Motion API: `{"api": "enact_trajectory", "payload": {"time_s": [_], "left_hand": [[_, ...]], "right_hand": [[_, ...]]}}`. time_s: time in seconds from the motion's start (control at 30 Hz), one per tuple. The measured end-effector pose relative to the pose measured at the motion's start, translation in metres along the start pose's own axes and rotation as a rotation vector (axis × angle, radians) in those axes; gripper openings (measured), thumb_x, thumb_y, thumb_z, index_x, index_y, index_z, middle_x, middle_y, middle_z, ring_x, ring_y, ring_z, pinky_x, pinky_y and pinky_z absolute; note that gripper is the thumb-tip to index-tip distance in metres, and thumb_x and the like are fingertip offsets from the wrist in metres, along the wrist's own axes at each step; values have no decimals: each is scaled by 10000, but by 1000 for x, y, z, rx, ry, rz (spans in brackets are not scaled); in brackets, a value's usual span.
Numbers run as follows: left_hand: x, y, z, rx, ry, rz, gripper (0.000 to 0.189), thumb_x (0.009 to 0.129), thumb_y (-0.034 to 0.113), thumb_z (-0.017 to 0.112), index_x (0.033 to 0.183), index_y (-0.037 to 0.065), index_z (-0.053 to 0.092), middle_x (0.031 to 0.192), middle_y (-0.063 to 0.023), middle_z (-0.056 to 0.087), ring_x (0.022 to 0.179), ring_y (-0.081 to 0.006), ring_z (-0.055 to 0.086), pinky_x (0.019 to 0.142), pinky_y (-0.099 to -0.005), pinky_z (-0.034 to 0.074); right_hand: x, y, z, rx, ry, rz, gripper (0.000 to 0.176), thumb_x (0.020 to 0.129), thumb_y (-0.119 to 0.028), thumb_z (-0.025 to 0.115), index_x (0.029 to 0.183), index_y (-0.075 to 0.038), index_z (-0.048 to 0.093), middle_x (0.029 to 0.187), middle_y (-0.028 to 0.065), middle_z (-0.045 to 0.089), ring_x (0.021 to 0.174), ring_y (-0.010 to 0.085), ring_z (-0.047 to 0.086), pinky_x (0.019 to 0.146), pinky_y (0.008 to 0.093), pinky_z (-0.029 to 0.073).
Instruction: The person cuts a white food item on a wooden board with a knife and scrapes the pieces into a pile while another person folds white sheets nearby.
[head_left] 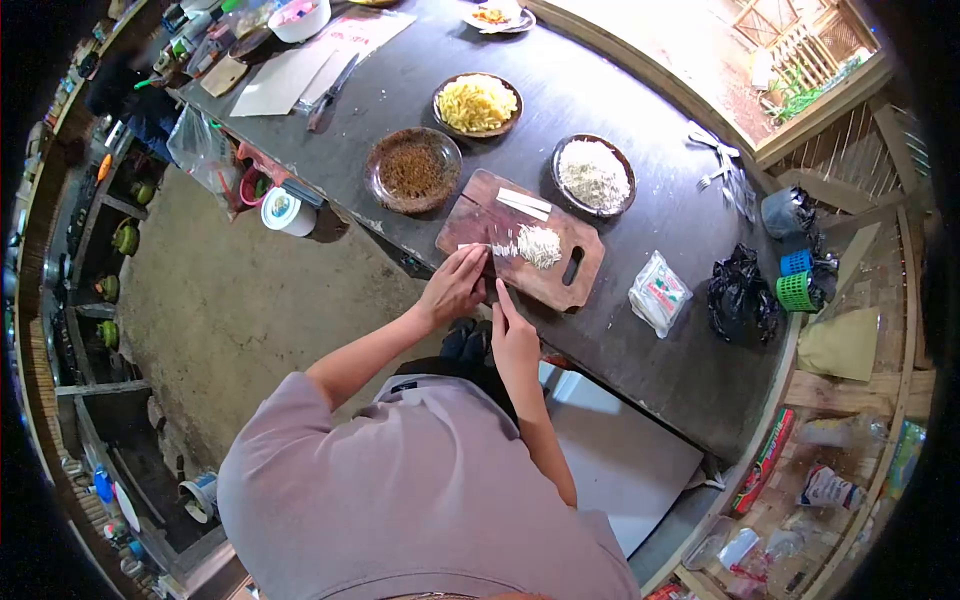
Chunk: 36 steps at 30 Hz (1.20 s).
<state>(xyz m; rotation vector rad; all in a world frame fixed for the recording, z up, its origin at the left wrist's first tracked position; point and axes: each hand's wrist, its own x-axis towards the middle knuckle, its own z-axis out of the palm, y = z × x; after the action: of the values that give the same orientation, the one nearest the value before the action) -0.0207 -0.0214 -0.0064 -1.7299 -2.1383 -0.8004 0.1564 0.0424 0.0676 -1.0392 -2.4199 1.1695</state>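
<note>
On the wooden cutting board (pixel 465 218), my left hand (pixel 456 285) presses its closed fingers onto a white strip at the near left edge. My right hand (pixel 514 335) grips a knife, mostly hidden, with its blade beside the left fingertips. Just right of the blade lies a small heap of chopped white pieces (pixel 539 246). Two uncut white strips (pixel 524 204) rest farther back on the board. Behind it stand a brown bowl with dark seasoning (pixel 412 170), a bowl of yellow pieces (pixel 477 104) and a bowl of white shreds (pixel 593 175).
A white plastic packet (pixel 660 294) and a black plastic bag (pixel 741 295) lie right of the board. Tongs (pixel 715 150) are near the window. Farther left are a large knife (pixel 332 92), papers (pixel 290 85) and a white tub (pixel 287 212) at the table's edge.
</note>
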Motion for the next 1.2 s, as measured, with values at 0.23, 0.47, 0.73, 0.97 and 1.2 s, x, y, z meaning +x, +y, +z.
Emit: {"api": "enact_trajectory", "payload": {"time_s": [0.23,0.47,0.73,0.97,1.2], "left_hand": [[-1,0,-2,36,-31,20,606,837,141,660,1383,-100,556,1421,-218,552,1362,-360,525,1184,-440,430],[-1,-1,1,98,-21,34,607,828,130,661,1382,-97,559,1425,-209,549,1358,-358,524,1176,-431,439],[-5,3,0,71,-7,4,608,843,145,656,1383,-114,550,1420,-214,543,1363,-359,509,1179,-433,430],[-5,1,2,56,11,6,601,860,164,656,1394,-88,548,1439,-182,532,1381,-337,492,1194,-443,408],[-8,0,7,26,46,-13,594,846,134,658,1387,-86,552,1449,-181,528,1391,-346,482,1201,-467,399]], "right_hand": [[-28,15,-19,25,-12,-59,444,1068,-182,581,1511,-211,568,908,287,669,814,467,658,726,483,525],[-19,23,-9,-35,-13,-82,472,1091,-293,529,1561,-316,496,848,216,692,785,435,697,689,537,557],[9,14,-2,-43,-10,-114,453,1086,-264,551,1537,-298,533,832,232,683,768,436,692,676,535,549],[-24,24,-21,-19,-30,-124,451,1079,-226,566,1528,-265,551,871,242,692,786,422,696,688,507,534],[8,-1,-20,-73,-104,-27,448,1070,-193,576,1516,-231,560,954,294,674,869,482,666,736,505,530]]}}
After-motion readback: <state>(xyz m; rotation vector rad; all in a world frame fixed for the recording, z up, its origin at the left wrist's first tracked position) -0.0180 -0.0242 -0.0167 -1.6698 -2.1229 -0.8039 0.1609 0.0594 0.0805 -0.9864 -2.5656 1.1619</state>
